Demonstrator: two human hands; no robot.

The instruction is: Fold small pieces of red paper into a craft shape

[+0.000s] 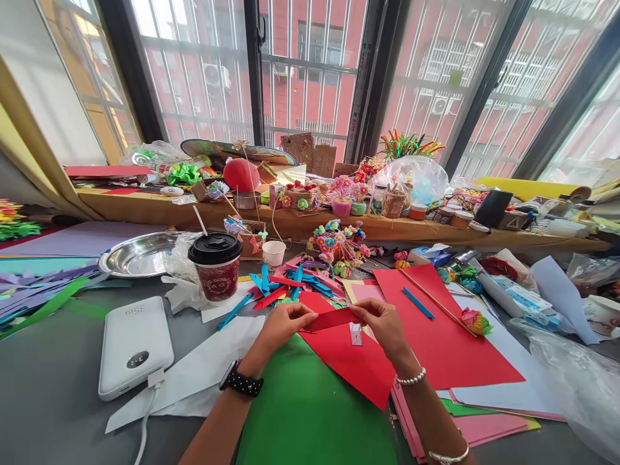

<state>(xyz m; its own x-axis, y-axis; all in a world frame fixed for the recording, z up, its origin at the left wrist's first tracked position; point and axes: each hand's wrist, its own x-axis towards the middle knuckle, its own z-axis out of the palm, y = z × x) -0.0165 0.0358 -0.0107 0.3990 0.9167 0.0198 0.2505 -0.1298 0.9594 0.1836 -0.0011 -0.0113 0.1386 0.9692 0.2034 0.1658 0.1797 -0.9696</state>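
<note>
A short red paper strip [335, 319] is stretched between my two hands. My left hand [289, 323] pinches its left end, and my right hand [382, 323] pinches its right end. Below the strip lies a larger red paper sheet [358, 371], partly over a green mat or sheet [310, 413]. A small pink patterned tag [356, 334] rests on the red paper, just under the strip near my right fingers. Behind my hands is a pile of blue, red and pink paper pieces [290, 281].
At left are a lidded coffee cup [216, 268], a white power bank [135, 349] with a cable and a metal tray [140, 255]. Another red sheet [450, 342] at right carries a wooden stick [436, 302] and a blue strip [418, 303]. Crafts crowd the windowsill [194, 216].
</note>
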